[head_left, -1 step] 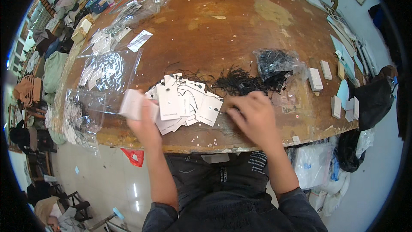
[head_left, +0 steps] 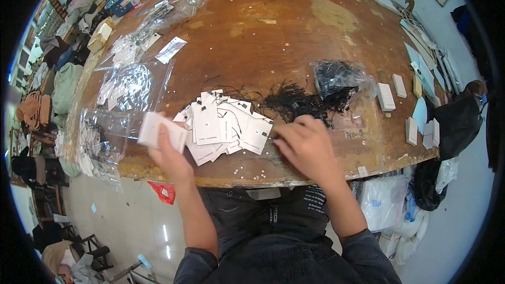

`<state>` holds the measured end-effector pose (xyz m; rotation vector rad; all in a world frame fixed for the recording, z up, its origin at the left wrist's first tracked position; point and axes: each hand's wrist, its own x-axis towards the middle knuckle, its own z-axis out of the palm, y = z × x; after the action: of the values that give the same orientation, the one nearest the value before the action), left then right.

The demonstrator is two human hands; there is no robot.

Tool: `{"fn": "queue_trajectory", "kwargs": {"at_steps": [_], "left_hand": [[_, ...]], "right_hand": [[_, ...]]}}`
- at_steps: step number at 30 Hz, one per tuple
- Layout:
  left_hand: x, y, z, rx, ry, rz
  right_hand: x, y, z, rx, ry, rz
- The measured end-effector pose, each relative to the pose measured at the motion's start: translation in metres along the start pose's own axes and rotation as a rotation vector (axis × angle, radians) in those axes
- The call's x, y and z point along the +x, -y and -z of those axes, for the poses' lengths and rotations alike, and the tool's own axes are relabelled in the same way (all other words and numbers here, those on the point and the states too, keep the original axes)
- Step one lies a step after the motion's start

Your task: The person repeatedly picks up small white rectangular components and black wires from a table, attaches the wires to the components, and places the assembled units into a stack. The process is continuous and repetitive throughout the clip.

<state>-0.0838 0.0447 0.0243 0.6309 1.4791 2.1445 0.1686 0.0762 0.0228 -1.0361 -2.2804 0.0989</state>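
Note:
A stack of white hang tags (head_left: 161,131) rests in my left hand (head_left: 172,156), gripped between thumb and fingers just left of a spread pile of white tags (head_left: 220,131). Thin black strings with small black fasteners trail over that pile. To its right, my right hand (head_left: 309,148) hovers low over the table with curled fingers close together; anything between the fingertips is too small to make out. Just beyond it lies a tangled bundle of black tag strings (head_left: 294,100), beside a clear plastic bag (head_left: 339,79) of more black strings.
Clear plastic bags (head_left: 139,81) with tags cover the table's left side. Small white blocks or tag stacks (head_left: 385,97) stand at the right. Tiny white dots (head_left: 250,172) lie near the front edge of the brown wooden table (head_left: 247,37). A red plastic bag (head_left: 163,193) hangs below.
My left hand has moved slightly left with the stack of tags, away from the pile. My right hand has shifted a little nearer to me, its fingers drawn closer together.

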Motion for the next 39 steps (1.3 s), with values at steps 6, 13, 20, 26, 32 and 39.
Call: {"fn": "queue_trajectory", "kwargs": {"at_steps": [6, 13, 20, 26, 32, 39], "left_hand": [[-0.013, 0.006, 0.021, 0.453, 0.136, -0.169], [-0.061, 0.009, 0.012, -0.217, 0.667, 0.373], [-0.093, 0.017, -0.01, -0.505, 0.584, 0.752], [-0.059, 0.013, -0.003, -0.275, 0.374, 0.476], [-0.078, 0.018, -0.014, -0.285, 0.413, 0.465], [-0.086, 0.019, -0.013, -0.113, 0.472, 0.343]], "right_hand": [[0.011, 0.009, -0.028, -0.132, 0.081, 0.051], [0.013, 0.008, -0.006, 0.554, -0.257, -0.139], [0.004, 0.034, -0.012, 0.563, -0.057, -0.266], [-0.011, 0.006, 0.002, 1.157, -0.227, -0.277], [-0.001, 0.027, 0.007, 1.86, -0.374, -0.42], [0.009, 0.062, -0.017, 1.011, -0.151, -0.486]]}}
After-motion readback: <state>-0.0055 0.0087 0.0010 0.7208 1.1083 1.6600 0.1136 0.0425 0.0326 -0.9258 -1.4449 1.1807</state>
